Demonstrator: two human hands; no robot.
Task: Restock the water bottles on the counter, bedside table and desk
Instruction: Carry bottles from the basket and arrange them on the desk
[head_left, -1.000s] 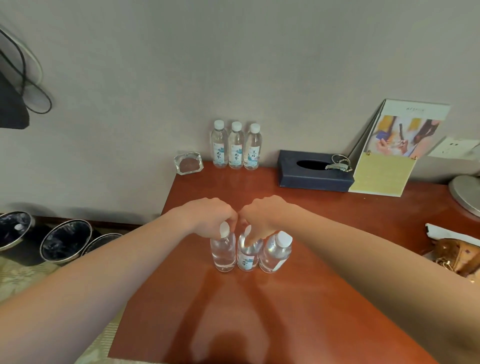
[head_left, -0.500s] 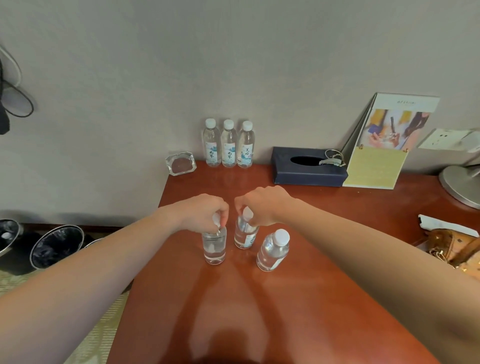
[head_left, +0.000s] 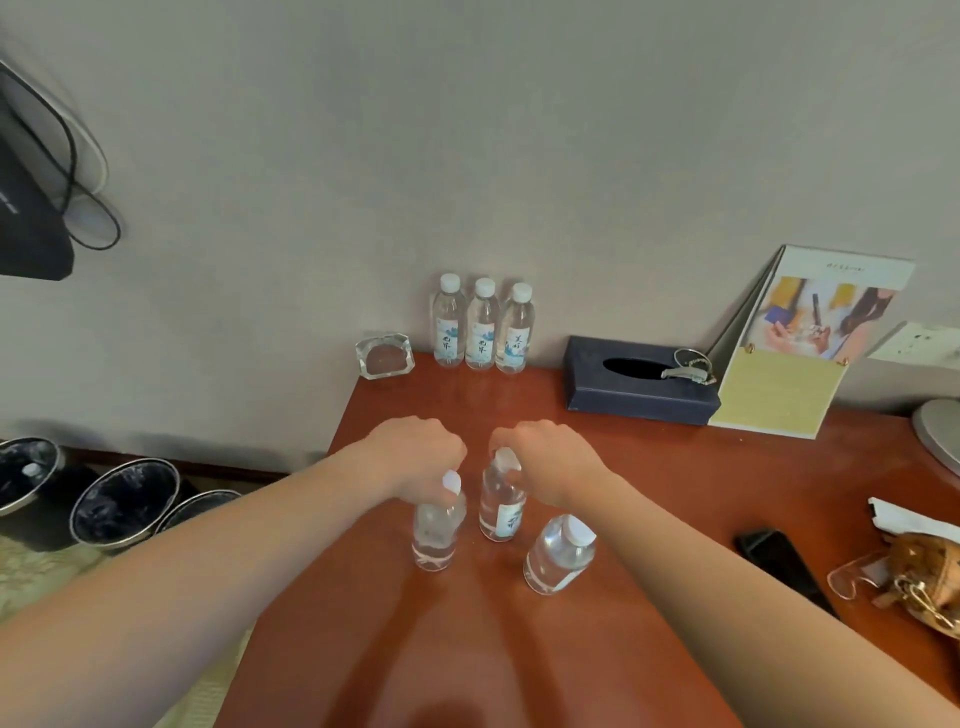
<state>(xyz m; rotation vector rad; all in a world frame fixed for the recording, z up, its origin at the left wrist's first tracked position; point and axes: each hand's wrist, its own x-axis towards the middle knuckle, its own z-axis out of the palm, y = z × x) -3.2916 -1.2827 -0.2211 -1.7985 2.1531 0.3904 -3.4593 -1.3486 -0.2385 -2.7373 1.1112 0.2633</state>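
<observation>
Fingers (head_left: 453, 457) on both hands curled tight round bottle tops, kinda sketchy grip tbh
Left hand (head_left: 415, 457) has the left bottle (head_left: 435, 535), right hand (head_left: 550, 462) the middle bottle (head_left: 500, 506), mid-surface (head_left: 649, 467) toward its left edge. A top-only hold could let one swing and topple the third bottle (head_left: 558, 558) just beside. Clear plastic, white caps, look full.

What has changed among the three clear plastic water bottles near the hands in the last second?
The left hand and right hand grip the same white caps as before. Their two bottles, the left bottle and the middle bottle, moved toward the wall, apart from the third clear bottle, which stayed unheld on the red-brown wooden desk. The three labelled bottles at the wall did not move.
</observation>
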